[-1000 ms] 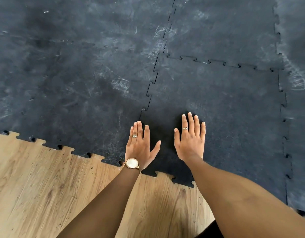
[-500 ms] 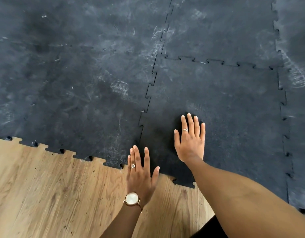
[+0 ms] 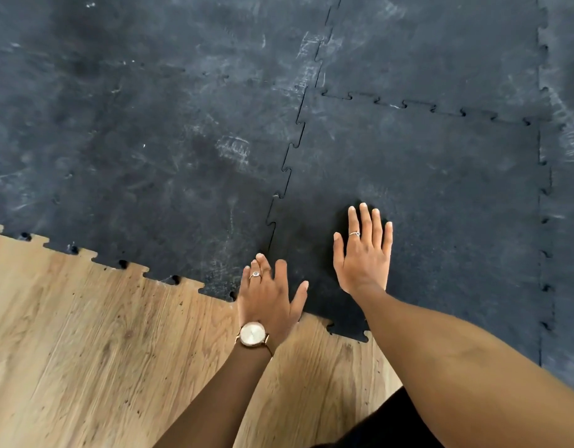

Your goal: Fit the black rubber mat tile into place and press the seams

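Note:
The black rubber mat tile (image 3: 440, 205) lies flat among its neighbours, darker and cleaner than they are. Its jigsaw seam (image 3: 287, 176) with the scuffed tile to the left (image 3: 150, 140) runs from the far corner down to the front edge. My left hand (image 3: 269, 295), wearing a watch and a ring, rests palm down with fingers spread over the near end of that seam, at the mat's front edge. Farther in on the tile, my right hand (image 3: 365, 253) lies flat with its fingers together. Neither hand holds anything.
Bare wooden floor (image 3: 101, 350) fills the near left, bordered by the mat's toothed front edge (image 3: 124, 265). More scuffed black tiles cover the far side (image 3: 424, 43) and the right side (image 3: 566, 221).
My left hand slid back along the seam toward me, from farther in on the mat to its front edge. The right hand stayed flat in place.

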{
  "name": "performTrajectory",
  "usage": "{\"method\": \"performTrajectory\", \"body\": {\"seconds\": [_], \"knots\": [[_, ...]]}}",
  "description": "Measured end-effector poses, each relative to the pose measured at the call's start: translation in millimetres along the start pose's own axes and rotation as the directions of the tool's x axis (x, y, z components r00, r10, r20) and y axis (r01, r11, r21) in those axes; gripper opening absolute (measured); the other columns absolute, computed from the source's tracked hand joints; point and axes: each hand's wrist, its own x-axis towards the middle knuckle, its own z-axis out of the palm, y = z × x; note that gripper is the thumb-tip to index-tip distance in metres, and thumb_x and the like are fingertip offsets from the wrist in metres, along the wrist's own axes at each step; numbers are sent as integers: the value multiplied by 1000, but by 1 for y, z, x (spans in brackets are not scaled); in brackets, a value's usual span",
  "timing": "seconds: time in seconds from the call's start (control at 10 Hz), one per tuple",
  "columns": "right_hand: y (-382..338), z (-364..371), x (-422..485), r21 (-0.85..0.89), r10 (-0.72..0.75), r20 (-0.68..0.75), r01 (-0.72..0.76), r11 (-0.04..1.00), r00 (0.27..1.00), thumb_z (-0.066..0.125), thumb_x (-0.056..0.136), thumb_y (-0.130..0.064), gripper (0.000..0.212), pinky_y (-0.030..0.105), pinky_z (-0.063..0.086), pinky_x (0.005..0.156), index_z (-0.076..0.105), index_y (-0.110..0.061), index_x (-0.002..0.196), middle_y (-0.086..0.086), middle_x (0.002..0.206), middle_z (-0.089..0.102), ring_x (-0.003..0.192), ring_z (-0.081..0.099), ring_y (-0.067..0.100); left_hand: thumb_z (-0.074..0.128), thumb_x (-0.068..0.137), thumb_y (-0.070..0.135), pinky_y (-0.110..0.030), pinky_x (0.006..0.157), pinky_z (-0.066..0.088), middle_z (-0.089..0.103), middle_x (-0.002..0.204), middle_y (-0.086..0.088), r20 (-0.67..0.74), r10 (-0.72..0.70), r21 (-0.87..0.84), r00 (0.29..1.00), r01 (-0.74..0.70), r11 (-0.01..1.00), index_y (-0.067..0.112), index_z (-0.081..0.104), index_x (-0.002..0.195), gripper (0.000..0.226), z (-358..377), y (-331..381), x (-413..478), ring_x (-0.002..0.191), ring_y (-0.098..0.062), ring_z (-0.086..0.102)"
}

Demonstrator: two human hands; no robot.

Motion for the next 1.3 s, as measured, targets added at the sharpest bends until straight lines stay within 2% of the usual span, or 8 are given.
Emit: {"method": "performTrajectory", "body": {"seconds": [0.1,0.2,0.3,0.4,0.7,1.0,1.2,1.3], "knots": [[1,1,-1,7,0,6,0,1000,1000,19,99,-46,60,47,3,121,21,-16,152,5,160,19,149,9,25,42,89,55,-49,118,24,39,149,-21,-75,26,-148,997,-37,988,12,47,134,63,8,-5,4,139,-34,37],[2,4,0,-6,-4,6,4,1000,1000,21,100,-45,60,47,4,121,22,-16,152,5,160,20,149,10,25,31,74,85,-43,115,-21,-26,157,-16,100,160,-174,982,-141,975,12,-14,152,116,19,-7,13,145,-30,-25],[2,7,2,-9,-5,1,5,1000,1000,20,100,-45,60,48,5,121,21,-15,152,6,160,20,149,10,26,23,47,102,-44,100,-40,-54,139,-14,270,212,-144,939,-178,973,14,-48,134,142,28,-8,24,130,-32,-49],[3,9,2,-23,-11,30,12,1000,999,18,100,-44,61,49,4,121,14,-14,153,7,161,16,149,7,26,45,50,96,-43,90,-46,-63,129,-13,398,221,-152,890,-174,973,16,-56,124,149,22,-14,31,122,-32,-56],[0,-12,5,-69,21,230,-5,998,973,10,100,-43,61,49,-2,121,-6,-17,152,3,163,0,149,-4,24,54,66,83,-54,102,-30,-65,122,-12,596,197,-134,778,-146,980,14,-51,125,139,-12,-6,36,112,-33,-61],[21,-26,-24,-24,-129,329,145,989,936,21,101,-48,64,47,0,121,4,-17,154,2,163,3,150,-1,27,26,52,98,-46,103,-29,-45,146,-18,557,179,-142,811,-119,983,24,-48,130,131,-4,-2,30,129,-29,-48],[52,-68,-116,-177,-138,441,236,955,887,20,103,-43,65,46,-9,118,-5,-8,152,5,163,-1,149,-6,27,41,85,71,-53,114,-14,-26,155,-24,460,80,-6,884,-86,996,12,-21,149,107,-10,9,23,143,-37,-26],[69,-120,-148,-179,-64,432,155,972,899,23,103,-40,65,43,-10,118,-5,-7,152,7,163,-3,149,-8,26,35,92,64,-49,118,-10,-22,157,-22,476,-27,31,879,14,999,7,-18,150,97,-36,23,18,145,-35,-22]]}}
